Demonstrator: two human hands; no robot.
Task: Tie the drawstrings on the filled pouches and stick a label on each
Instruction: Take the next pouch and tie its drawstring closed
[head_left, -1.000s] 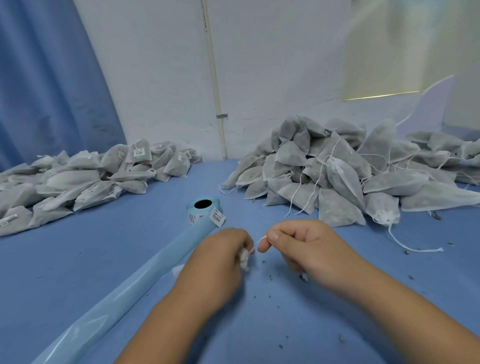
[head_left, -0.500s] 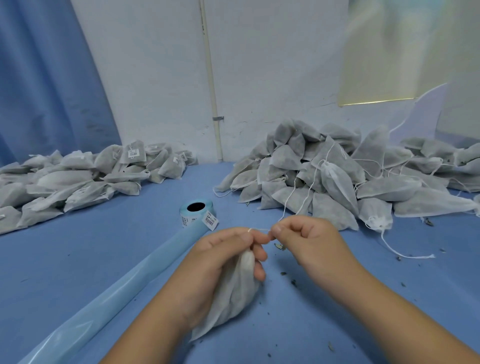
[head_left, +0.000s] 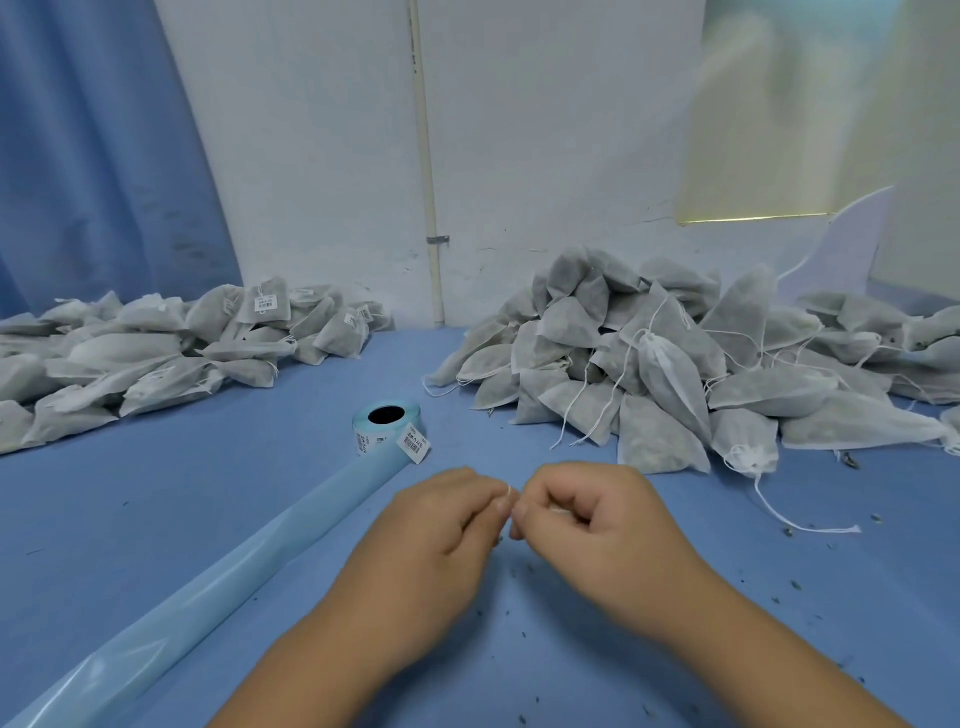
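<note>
Two hands meet knuckle to knuckle in the middle of my feed. The only part of the job I can see between them is a short white loop of drawstring (head_left: 509, 489) poking up where the tips touch. The left hand (head_left: 441, 540) has its fingers (head_left: 478, 493) curled in and pinched on that string. The right hand (head_left: 597, 525) is curled the same way, thumb and forefinger clamped on it from the other side. I cannot see the pouch the string belongs to; if it is there, the left palm hides it.

I read this as the tying step, with the knot being formed or drawn snug right at the fingertips. Next, I judge, the string wants pulling until the knot bites. Then one hand must let go and reach for the label roll (head_left: 387, 421), which stands just beyond the left fingers. One label (head_left: 414, 445) hangs half peeled at its edge, and the pale blue backing strip (head_left: 234, 571) trails off to their left across the table (head_left: 156, 493). Lifting that label calls for a fine pinch, not a grab.

Well beyond the right fingers lies the heap of untied pouches (head_left: 675, 374), and far to the left of the left fingers lie the labelled pouches (head_left: 156, 353). Dark flecks (head_left: 795, 584) dot the table to the right of the right fingers.
</note>
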